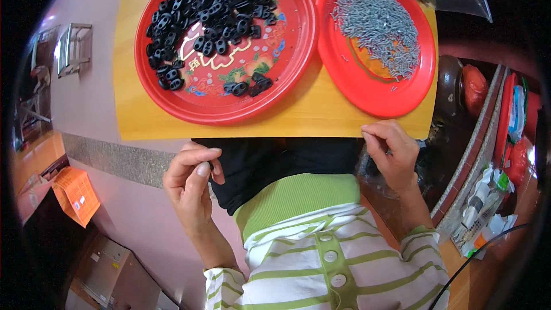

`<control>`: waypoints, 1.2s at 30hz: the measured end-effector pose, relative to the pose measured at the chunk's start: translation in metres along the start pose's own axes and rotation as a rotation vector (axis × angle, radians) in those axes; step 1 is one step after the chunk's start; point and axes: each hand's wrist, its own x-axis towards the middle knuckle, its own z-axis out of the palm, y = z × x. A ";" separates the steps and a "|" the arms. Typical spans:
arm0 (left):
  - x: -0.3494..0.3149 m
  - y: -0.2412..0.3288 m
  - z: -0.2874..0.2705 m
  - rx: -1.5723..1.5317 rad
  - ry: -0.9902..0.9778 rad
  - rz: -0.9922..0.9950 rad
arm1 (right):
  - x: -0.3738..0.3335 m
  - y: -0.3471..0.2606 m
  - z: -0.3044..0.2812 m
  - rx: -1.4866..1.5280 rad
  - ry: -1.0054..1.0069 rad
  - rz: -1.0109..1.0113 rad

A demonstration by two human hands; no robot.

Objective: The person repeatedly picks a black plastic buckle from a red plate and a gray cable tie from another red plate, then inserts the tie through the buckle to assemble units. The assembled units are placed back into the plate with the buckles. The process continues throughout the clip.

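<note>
In front of my lap, my left hand is closed, its fingers curled round a small black piece that barely shows between them. My right hand pinches thumb and forefinger together at the table's near edge; whatever lies between the tips is too small to make out. Beyond the left hand is a large round red tray with a printed pattern. Many black plastic two-holed pieces are heaped in it, a few lying apart near its front. Just past my right hand, a smaller red plate carries a pile of small grey screws.
Tray and plate stand side by side on a yellow tabletop. An orange basket is on the floor at left, near a metal-coloured box. At right are red bags, a ledge with packets, and a black cable.
</note>
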 end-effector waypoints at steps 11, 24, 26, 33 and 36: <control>-0.030 -0.005 -0.025 -0.022 0.050 0.048 | -0.002 -0.026 0.055 0.063 -0.392 -0.341; -0.026 -0.023 -0.031 0.038 0.051 -0.057 | 0.005 0.075 0.264 -0.123 -0.330 -0.116; -0.029 -0.022 -0.032 0.046 0.062 -0.046 | 0.018 0.047 0.248 -0.018 -0.459 0.067; -0.040 -0.024 -0.017 0.523 -0.039 -0.122 | -0.001 0.060 0.253 0.338 -0.323 0.148; -0.042 -0.047 0.012 0.708 -0.212 -0.113 | -0.004 0.064 0.254 0.428 -0.474 0.222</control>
